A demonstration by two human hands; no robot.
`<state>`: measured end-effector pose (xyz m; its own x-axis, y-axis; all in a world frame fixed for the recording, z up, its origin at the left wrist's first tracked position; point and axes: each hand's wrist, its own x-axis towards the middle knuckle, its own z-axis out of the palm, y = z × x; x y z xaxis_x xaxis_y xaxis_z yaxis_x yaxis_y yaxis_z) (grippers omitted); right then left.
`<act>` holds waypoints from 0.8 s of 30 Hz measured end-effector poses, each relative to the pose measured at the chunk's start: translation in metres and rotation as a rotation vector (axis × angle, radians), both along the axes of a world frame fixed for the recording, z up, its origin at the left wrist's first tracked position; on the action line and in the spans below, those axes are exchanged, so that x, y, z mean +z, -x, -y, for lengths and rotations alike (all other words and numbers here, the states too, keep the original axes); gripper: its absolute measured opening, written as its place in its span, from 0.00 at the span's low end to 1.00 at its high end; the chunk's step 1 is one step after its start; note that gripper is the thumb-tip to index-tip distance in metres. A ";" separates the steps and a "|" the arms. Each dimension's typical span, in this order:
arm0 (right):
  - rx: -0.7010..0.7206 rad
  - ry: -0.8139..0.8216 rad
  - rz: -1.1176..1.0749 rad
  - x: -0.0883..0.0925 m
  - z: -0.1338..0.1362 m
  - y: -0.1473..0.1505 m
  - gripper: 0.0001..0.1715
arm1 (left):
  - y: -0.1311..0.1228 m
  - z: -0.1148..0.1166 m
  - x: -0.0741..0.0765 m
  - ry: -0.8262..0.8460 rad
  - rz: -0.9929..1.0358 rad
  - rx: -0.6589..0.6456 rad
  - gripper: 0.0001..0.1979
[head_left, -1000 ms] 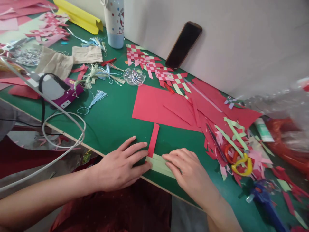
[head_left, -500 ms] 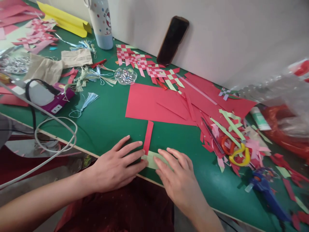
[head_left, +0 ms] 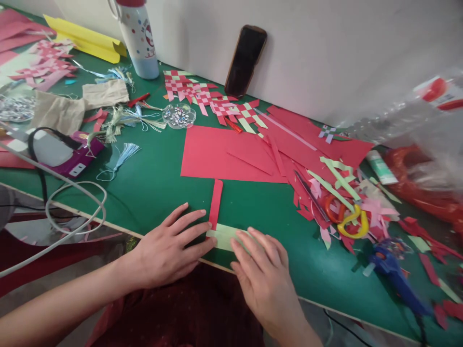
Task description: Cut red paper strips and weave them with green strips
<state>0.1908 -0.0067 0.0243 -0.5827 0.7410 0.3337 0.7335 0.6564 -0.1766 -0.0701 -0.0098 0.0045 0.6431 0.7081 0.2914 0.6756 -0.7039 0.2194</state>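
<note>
A red paper strip (head_left: 216,205) stands out away from me on the green table, its near end meeting a light green paper strip (head_left: 226,237) that lies crosswise by the table edge. My left hand (head_left: 173,248) lies with fingers outstretched, its fingertips on the spot where the two strips meet. On the right part of the green strip rest the fingertips of my right hand (head_left: 264,272), fingers loosely spread and bent. Part of the green strip is hidden under both hands. Just beyond the red strip is a sheet of red paper (head_left: 206,154).
Scissors (head_left: 354,224) lie among paper scraps at right, near a blue glue gun (head_left: 394,274). Woven paper pieces (head_left: 202,94), a dish of beads (head_left: 179,116), a bottle (head_left: 139,43) and a phone (head_left: 246,60) are farther back. A white cable (head_left: 101,207) loops at left.
The view has shifted a little, so the table things appear farther left. A bit more of the green strip shows between my hands, which otherwise keep nearly the same pose.
</note>
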 end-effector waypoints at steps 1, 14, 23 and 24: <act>0.006 0.023 -0.013 -0.001 0.002 0.003 0.15 | 0.000 0.000 0.000 0.000 0.000 0.002 0.19; -0.136 -0.037 0.008 -0.002 -0.009 -0.041 0.12 | 0.001 0.003 0.000 0.003 0.017 0.019 0.19; -0.131 -0.033 -0.004 -0.005 -0.011 -0.039 0.13 | -0.001 0.001 0.003 0.002 0.017 0.020 0.18; -0.131 -0.040 -0.036 -0.005 -0.011 -0.039 0.13 | -0.001 0.001 0.003 0.002 0.016 0.017 0.18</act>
